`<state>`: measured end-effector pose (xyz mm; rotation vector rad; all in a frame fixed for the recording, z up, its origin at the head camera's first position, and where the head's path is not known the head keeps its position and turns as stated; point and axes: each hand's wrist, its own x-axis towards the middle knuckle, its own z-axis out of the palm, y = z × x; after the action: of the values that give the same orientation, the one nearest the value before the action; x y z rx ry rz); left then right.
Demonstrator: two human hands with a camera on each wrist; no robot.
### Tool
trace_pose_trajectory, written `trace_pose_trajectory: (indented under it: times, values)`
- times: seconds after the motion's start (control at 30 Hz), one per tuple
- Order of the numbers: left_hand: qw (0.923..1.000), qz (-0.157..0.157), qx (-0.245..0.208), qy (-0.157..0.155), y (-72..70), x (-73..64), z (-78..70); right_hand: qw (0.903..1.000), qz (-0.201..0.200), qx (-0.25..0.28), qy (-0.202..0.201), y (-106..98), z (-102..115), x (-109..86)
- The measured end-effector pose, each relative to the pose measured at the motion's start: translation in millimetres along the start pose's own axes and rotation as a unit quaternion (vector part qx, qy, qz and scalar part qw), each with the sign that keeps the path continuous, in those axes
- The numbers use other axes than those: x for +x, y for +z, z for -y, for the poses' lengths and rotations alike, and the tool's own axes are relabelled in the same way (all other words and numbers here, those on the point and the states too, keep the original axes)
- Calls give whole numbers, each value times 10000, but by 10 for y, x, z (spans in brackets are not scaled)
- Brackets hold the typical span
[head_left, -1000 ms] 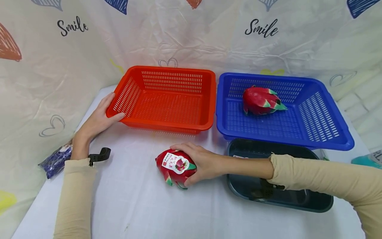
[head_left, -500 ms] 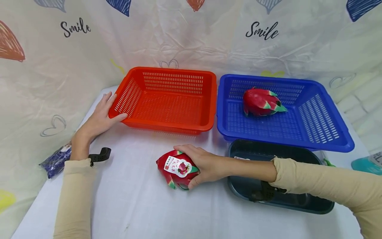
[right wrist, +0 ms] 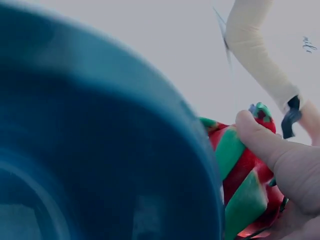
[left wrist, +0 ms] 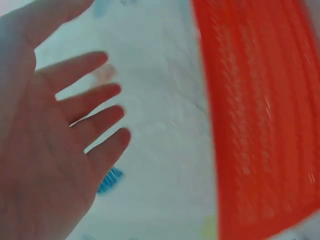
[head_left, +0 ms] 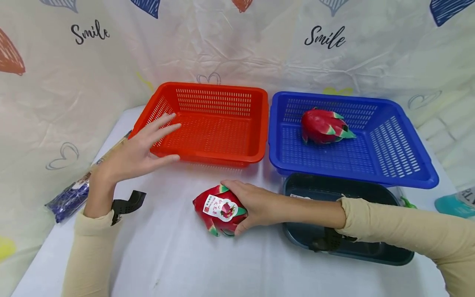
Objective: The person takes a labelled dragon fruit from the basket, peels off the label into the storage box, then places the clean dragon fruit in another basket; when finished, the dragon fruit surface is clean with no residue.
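A red dragon fruit point(head_left: 211, 216) with green-tipped scales and a white label lies on the table, its right end gripped by my right hand point(head_left: 257, 205). In the right wrist view the thumb point(right wrist: 265, 142) presses along the fruit's side. My left hand point(head_left: 135, 154) hovers by the near left corner of the red basket point(head_left: 208, 157), fingers spread, nothing held; the left wrist view shows its palm and straight fingers apart from the basket. A second dragon fruit point(head_left: 323, 127) lies in the blue basket point(head_left: 356, 175) at the right.
A dark green tub point(head_left: 291, 235) stands in front of the blue basket, partly under my right forearm. A purple plastic packet point(head_left: 72, 196) lies at the table's left edge. At the far right stands a teal container point(head_left: 454, 205). A printed cloth point(head_left: 237, 45) hangs behind the baskets.
My left hand has let go of the red basket's left rim and moved right and toward me, fingers spread. The right hand stays on the dragon fruit, which shifted slightly right earlier.
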<state>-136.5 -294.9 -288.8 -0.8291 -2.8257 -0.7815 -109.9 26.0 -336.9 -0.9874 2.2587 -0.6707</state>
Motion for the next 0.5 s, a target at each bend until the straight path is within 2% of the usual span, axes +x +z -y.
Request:
trace_pose_trajectory:
  times: [0.1,0.2,0.3,0.4,0.5]
  values:
    - [9961,687,-144,541,48,-42,-266,9996,-59,-218,181,-15,18,-20]
    - [9826,1686,-479,612,150,-36,-418,9988,-98,-300,361,-34,24,-31]
    - [9662,2430,-695,503,305,7,-431,9981,-97,-331,502,-48,32,-31]
    - [9556,2784,-818,524,474,55,-370,9975,-178,-468,507,-48,42,-27]
    - [9456,2947,-1188,698,640,102,-289,9956,-344,-687,532,-31,44,-25]
